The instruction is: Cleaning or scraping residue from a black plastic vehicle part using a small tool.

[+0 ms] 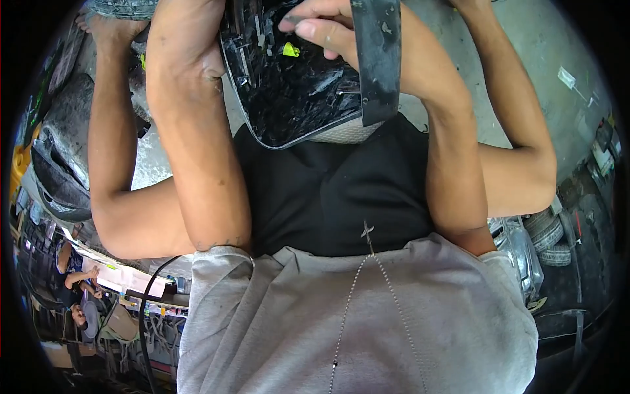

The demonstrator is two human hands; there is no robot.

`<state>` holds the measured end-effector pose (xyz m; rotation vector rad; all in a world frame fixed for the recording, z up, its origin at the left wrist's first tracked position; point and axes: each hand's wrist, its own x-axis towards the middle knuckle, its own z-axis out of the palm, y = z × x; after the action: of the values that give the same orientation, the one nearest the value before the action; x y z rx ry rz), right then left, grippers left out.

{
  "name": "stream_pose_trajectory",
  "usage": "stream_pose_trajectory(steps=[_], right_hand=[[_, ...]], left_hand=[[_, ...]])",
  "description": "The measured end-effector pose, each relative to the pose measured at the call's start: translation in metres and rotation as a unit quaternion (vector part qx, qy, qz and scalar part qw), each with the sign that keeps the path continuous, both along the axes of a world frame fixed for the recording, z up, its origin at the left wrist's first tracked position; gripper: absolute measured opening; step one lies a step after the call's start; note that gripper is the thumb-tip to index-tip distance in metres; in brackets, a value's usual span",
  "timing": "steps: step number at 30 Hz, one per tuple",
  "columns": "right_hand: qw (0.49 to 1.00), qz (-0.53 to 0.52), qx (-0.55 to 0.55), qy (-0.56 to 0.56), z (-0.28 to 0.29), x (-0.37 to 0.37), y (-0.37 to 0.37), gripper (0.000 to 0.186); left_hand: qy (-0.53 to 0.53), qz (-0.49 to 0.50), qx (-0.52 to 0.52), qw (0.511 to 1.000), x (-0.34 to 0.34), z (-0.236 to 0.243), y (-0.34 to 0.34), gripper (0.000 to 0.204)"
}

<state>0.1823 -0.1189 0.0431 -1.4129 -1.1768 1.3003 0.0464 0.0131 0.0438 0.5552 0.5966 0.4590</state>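
Observation:
A hollow black plastic part [295,111] with a rounded lower edge and rough, shiny inner walls lies between my forearms, partly cut off by the top edge. My left hand [187,33] is beside its left rim; its fingers are outside the picture. Over the hollow reaches my right hand [328,29], fingers curled and thumb against a fingertip. Something small and greyish may be between them, too unclear to name. A bright yellow-green piece [291,49] sits inside the part, just below those fingers. A flat black strip [379,65] stands upright in front of my right wrist.
Grey concrete floor [525,39] spreads around my bent legs. A small white packet [567,79] lies on it at right. Tyres [548,236] are stacked at far right. Dark plastic pieces [56,177] crowd the left. Another person [79,289] is at lower left, near a black cable [143,315].

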Motion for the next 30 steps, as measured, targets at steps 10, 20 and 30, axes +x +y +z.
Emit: stream_pose_trajectory(steps=[10,20,30], right_hand=[[0.990,0.049,0.003,-0.129,0.034,0.027,0.008,0.015],[0.957,0.205,-0.074,-0.189,0.023,0.018,0.042,0.017],[0.934,0.230,-0.002,-0.275,0.009,0.009,0.040,0.019]], left_hand=[[-0.012,0.036,-0.053,0.998,-0.026,-0.002,0.005,0.033],[0.123,0.059,0.097,0.986,-0.013,0.001,0.005,0.052],[0.136,0.080,0.140,0.978,-0.015,0.003,0.004,0.056]])
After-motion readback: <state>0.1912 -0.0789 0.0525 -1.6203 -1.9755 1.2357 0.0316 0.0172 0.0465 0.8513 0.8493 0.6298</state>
